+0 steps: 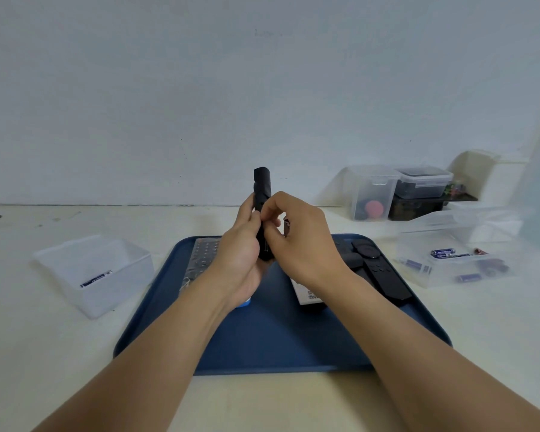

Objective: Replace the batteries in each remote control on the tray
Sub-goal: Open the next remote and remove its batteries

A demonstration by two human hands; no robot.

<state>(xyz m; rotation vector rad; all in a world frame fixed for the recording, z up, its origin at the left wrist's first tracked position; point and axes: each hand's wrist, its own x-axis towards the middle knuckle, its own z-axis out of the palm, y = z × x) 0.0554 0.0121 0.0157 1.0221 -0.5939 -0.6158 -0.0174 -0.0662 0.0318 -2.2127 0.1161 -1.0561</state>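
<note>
Black slim remote (262, 194) is up off the tray right now, held nearly upright over the middle of the blue tray (262, 338). Left hand (240, 260) is wrapped around its lower half, and the right hand (296, 238) has its fingertips pinched in at the remote's side, looks like it's working the battery cover or a cell, though honestly the fingers hide the exact spot so I can't say which. If it's the cover, I'd keep the left grip firm and low and slide with the thumb instead of prying, so nothing flies off. More remotes sit on the tray: a grey one in plastic wrap (205, 257) on the left, a couple of dark ones (378, 275) on the right, and a white one (306, 294) partly under the right wrist. Clear bin (106, 294) to the left has one battery (95, 279) in it, probably a used one; the clear bin on the right (449, 269) holds several batteries. Off-white tabletop (278, 400), plain pale wall (262, 88), some stacked storage boxes (402, 191) at the back right.
</note>
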